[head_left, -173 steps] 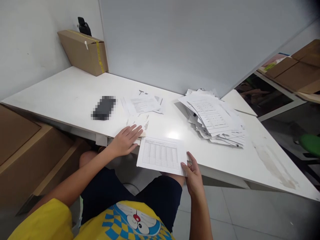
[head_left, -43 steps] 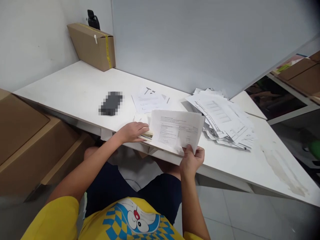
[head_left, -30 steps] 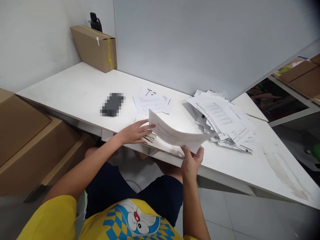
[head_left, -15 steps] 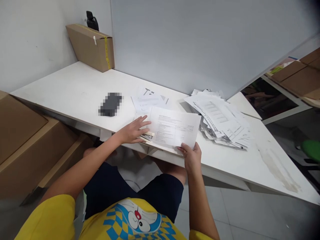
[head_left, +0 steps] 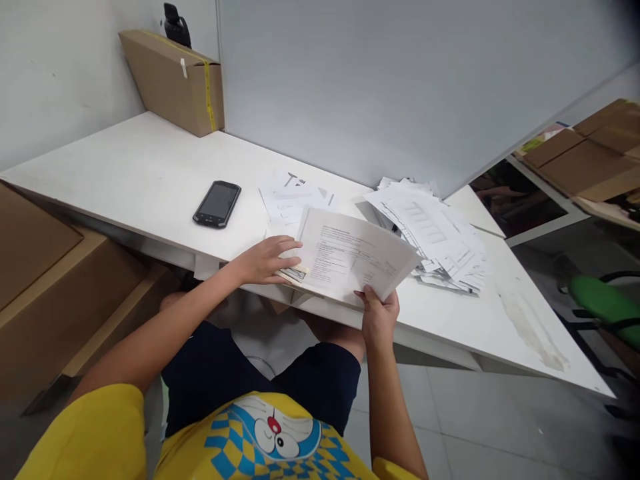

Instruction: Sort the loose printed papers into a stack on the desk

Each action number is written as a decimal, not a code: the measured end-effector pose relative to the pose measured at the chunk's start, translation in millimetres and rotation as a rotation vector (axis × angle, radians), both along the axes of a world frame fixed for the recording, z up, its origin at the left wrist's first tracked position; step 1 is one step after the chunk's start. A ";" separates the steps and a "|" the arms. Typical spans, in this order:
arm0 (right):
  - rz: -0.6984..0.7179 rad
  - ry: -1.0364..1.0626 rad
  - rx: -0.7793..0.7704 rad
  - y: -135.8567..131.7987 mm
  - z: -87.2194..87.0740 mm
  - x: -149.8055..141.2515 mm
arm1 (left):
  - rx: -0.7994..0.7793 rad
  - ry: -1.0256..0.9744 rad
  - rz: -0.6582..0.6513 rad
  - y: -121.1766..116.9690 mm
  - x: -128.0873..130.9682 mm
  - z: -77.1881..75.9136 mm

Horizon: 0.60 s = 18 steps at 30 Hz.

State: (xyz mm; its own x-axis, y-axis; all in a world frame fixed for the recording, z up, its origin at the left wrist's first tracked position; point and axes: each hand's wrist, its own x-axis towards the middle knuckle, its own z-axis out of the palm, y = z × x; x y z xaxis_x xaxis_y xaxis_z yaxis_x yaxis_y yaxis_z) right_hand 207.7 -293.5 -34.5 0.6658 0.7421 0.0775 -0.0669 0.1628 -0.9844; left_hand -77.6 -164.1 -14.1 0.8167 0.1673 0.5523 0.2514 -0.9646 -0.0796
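My right hand pinches the lower right corner of several printed sheets, which curve upward on the right. Their left edge lies by a cream-coloured stapler at the table's front edge. Over that stapler is my left hand, its thumb low on the near side and its fingers reaching toward the paper. The palm hides most of the stapler; only its cream end with metal parts shows. Behind the held sheets lie a few loose papers on the white table.
A messy pile of papers lies to the right. A black phone rests left of the loose papers. At the back left stands a cardboard box with a black bottle behind it. More cardboard boxes are at the lower left.
The right side of the held sheets has lifted and bent upward. Both hands keep nearly the same places and grips. The view has shifted slightly.
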 end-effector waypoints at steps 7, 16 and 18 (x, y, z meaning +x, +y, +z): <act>0.157 -0.097 -0.092 -1.8 -4.5 10.9 | -0.025 0.064 -0.111 -4.7 0.5 10.5; 0.411 -0.208 -0.074 37.6 14.2 37.2 | 0.014 0.109 -0.118 -3.4 0.8 4.0; 0.389 -0.162 -0.020 47.0 9.7 38.3 | 0.046 0.110 -0.101 -2.8 0.6 2.7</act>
State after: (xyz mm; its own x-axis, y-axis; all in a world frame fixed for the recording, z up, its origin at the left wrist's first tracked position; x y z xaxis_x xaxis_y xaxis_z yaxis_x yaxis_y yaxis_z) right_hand 246.0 -246.5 -24.8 0.3163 0.9381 0.1410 0.0367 0.1365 -0.9900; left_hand -77.0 -166.9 -11.3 0.8842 0.0582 0.4635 0.1411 -0.9791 -0.1462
